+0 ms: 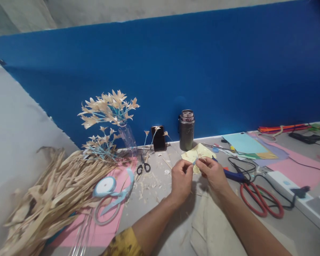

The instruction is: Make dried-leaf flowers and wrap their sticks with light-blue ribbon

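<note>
My left hand [181,179] and my right hand [212,172] meet above the grey table [162,199], fingers pinched together. Between their fingertips is a small pale blue strip [195,161], possibly ribbon on a thin stem; it is too small to name for sure. Just behind the hands lies a yellow paper sheet [194,154]. A cream sheet [210,227] rests under my right forearm.
Dried husk leaves [50,192] pile at the left beside a blue ribbon spool [105,186] on pink paper. Small black scissors [143,166], a bottle of husk flowers [110,110], a phone [158,138] and a steel flask [186,130] stand behind. Red scissors [260,201], a glue gun and a power strip [288,185] lie right.
</note>
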The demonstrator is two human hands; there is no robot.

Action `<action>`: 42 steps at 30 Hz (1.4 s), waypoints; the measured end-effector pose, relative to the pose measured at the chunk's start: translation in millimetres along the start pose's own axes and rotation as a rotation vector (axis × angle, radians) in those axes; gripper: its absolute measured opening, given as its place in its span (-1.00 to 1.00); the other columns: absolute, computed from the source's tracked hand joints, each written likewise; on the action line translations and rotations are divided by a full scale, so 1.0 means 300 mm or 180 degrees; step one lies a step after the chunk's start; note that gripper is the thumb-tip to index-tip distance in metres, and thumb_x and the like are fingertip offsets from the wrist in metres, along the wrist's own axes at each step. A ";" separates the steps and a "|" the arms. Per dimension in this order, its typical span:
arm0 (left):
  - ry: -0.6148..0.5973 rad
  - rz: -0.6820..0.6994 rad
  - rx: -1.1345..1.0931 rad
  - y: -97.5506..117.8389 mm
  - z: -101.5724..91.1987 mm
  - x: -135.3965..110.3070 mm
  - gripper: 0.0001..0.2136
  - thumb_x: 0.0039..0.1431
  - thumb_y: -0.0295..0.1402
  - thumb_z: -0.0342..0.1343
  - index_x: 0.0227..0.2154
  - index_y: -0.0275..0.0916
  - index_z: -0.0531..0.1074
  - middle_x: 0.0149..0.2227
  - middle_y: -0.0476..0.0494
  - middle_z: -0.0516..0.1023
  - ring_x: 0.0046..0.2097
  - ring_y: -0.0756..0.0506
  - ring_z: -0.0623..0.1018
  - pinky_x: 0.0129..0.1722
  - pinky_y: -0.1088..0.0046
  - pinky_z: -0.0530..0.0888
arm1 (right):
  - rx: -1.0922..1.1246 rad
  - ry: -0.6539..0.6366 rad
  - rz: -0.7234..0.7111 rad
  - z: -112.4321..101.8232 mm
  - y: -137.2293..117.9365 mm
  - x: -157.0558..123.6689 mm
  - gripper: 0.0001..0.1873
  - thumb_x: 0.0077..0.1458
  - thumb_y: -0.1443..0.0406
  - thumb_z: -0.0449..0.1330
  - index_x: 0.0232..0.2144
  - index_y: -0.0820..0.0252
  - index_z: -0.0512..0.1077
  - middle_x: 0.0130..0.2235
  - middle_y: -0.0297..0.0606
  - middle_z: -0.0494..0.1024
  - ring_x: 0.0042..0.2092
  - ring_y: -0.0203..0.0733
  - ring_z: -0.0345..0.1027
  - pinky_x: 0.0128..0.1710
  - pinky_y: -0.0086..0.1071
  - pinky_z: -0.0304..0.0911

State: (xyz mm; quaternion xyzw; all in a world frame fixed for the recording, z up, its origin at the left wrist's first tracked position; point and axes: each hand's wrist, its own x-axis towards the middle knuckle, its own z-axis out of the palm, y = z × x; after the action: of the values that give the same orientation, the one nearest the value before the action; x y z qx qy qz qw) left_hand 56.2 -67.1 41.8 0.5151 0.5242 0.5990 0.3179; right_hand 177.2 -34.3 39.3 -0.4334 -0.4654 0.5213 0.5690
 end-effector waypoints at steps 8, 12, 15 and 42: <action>-0.0048 -0.0145 -0.0048 -0.011 0.011 -0.005 -0.91 0.09 -0.41 0.12 -0.48 -0.25 0.47 -0.49 -0.03 0.46 -0.39 -0.05 0.39 -0.33 0.45 0.31 | -0.0077 0.0136 -0.0035 -0.009 0.015 -0.002 -0.63 -0.13 0.08 0.38 -0.64 0.15 0.34 -0.64 -0.48 0.18 -0.56 -0.36 -0.05 -0.56 -0.39 -0.14; -0.0066 -0.0286 -0.0213 -0.009 0.015 -0.006 -0.92 0.07 -0.41 0.14 -0.50 -0.26 0.47 -0.51 -0.02 0.44 -0.41 -0.03 0.37 -0.36 0.47 0.30 | -0.0094 0.0180 -0.0005 -0.014 0.023 0.002 -0.69 -0.13 0.15 0.36 -0.65 0.16 0.35 -0.66 -0.48 0.19 -0.57 -0.36 -0.05 -0.58 -0.40 -0.14; -0.0061 -0.0332 -0.0361 -0.009 0.019 -0.002 -0.93 0.03 -0.42 0.17 -0.52 -0.27 0.47 -0.52 -0.01 0.44 -0.41 -0.01 0.37 -0.36 0.48 0.30 | -0.0054 0.0194 0.0033 -0.015 0.024 0.004 -0.69 -0.15 0.16 0.36 -0.68 0.16 0.34 -0.68 -0.48 0.18 -0.59 -0.37 -0.06 -0.59 -0.41 -0.15; -0.0646 -0.1816 -0.2212 0.004 0.018 0.010 -0.63 -0.27 -0.31 0.41 -0.42 -0.27 0.35 -0.59 0.06 0.40 -0.64 0.15 0.22 -0.69 0.65 0.02 | 0.0178 0.0179 0.0195 -0.046 0.003 0.024 -0.77 -0.18 0.16 0.31 -0.58 0.24 0.48 -0.65 -0.42 0.33 -0.62 -0.42 0.00 -0.63 -0.47 -0.17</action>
State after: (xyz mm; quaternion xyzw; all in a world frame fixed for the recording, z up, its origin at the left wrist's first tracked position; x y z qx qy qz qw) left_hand 60.9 -63.1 43.3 0.2691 0.3793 0.5744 0.6737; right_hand 190.8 -27.3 36.3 -0.4459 -0.4210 0.5389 0.5776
